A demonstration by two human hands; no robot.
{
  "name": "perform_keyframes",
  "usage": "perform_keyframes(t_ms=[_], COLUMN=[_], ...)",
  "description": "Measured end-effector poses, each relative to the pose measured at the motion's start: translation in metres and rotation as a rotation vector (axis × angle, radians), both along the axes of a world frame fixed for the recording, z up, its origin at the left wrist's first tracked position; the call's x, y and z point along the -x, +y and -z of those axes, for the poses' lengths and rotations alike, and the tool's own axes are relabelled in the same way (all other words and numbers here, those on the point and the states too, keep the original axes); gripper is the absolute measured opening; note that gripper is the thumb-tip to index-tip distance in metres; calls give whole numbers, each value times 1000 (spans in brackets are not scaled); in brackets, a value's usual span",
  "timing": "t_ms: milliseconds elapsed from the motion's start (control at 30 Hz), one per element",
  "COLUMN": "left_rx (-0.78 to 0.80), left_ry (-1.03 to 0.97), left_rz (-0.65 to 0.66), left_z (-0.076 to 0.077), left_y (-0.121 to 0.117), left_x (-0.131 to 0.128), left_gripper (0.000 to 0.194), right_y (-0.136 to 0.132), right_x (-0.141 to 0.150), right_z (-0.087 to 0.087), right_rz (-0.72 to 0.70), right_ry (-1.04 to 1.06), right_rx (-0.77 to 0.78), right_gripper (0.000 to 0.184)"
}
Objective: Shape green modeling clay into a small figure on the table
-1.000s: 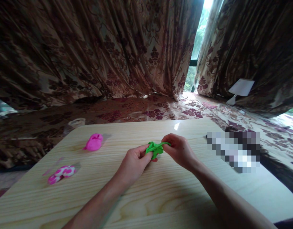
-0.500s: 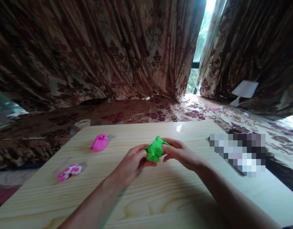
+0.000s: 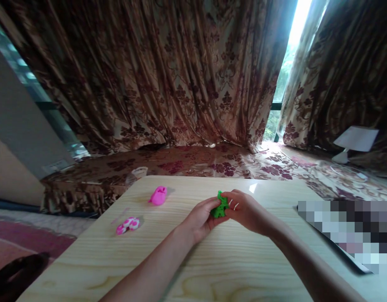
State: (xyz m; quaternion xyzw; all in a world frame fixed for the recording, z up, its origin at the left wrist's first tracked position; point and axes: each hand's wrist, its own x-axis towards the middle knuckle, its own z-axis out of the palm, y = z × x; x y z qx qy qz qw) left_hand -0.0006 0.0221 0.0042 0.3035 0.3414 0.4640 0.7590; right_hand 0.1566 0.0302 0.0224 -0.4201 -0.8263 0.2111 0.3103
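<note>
A bright green lump of modelling clay [image 3: 219,210] is held above the middle of the table between both hands. My left hand [image 3: 201,220] grips it from the left, thumb on top and fingers beneath. From the right, my right hand [image 3: 244,212] closes its thumb and curled fingers on the clay and covers part of it. Short white streaks show by the right fingers; I cannot tell what they are. To the left lie a pink lump [image 3: 158,196] with a hollow in its top and a curved pink-and-white spotted piece [image 3: 128,225].
The pale wood-grain table [image 3: 187,268] fills the foreground. A blurred-out flat device [image 3: 347,235] lies at its right edge. Beyond the far left corner stands a clear container [image 3: 137,174]. A white lamp [image 3: 355,140] stands on the patterned ledge, before long curtains [image 3: 181,84].
The view has swung left, so everything sits further right and lower. My hands have closed more tightly around the green clay, hiding more of it, and its shape looks turned and narrower.
</note>
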Motion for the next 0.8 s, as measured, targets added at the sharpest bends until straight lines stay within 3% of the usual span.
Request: perform_keyframes(t_ms=[100, 200, 300, 400, 500, 633, 733, 800], left_rx=[20, 6, 15, 18, 20, 20, 67, 121], left_ry=[-7, -119, -216, -165, -101, -163, -312, -388], left_rz=[-3, -2, -20, -63, -54, -53, -11, 3], left_z=[2, 3, 3, 3, 5, 5, -4, -13], left_y=[4, 3, -1, -3, -2, -2, -5, -8], left_x=[2, 2, 4, 8, 9, 3, -3, -4], left_gripper=[28, 30, 17, 11, 15, 25, 25, 31], right_y=[2, -6, -19, -26, -26, -26, -28, -31], right_x=[-1, 6, 15, 19, 19, 22, 27, 31], right_z=[7, 14, 15, 14, 16, 18, 24, 28], right_rz=[14, 107, 18, -76, -18, 82, 152, 127], right_ry=[192, 207, 156, 234, 289, 224, 106, 34], right_rx=[115, -8, -132, -124, -181, -287, -327, -382], right_gripper=[20, 12, 17, 20, 23, 29, 36, 43])
